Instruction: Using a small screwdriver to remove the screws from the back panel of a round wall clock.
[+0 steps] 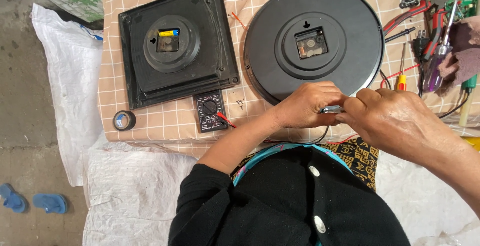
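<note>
Nearest the camera, the left hand (pixel 305 107) and the right hand (pixel 395 118) meet fingertip to fingertip above the front edge of the checked beige cloth-covered surface (pixel 170 123). Between them sits a small silver metal piece (pixel 332 109), pinched from both sides: the left grip is closed on its left end, the right grip closed on its right end, so only a short length of the piece shows between the fingers. Left forearm enters from lower left in a black sleeve, wrist bent inward, knuckles up. Right forearm enters from lower right, bare, hand palm down with fingers curled toward the left hand. Thin black and red wires (pixel 320 139) hang below the hands. Just beyond the hands lies a large round black plastic clock back (pixel 270 46), face down, its movement exposed at centre. Left of the hands rests a small black multimeter (pixel 209 110), touching the lower edge of a square black plastic clock back (pixel 135 76). A roll of black tape (pixel 124 120) lies near the surface's front left corner. At far right, red-handled pliers (pixel 407 16) and screwdrivers (pixel 442 43) lie clustered.
</note>
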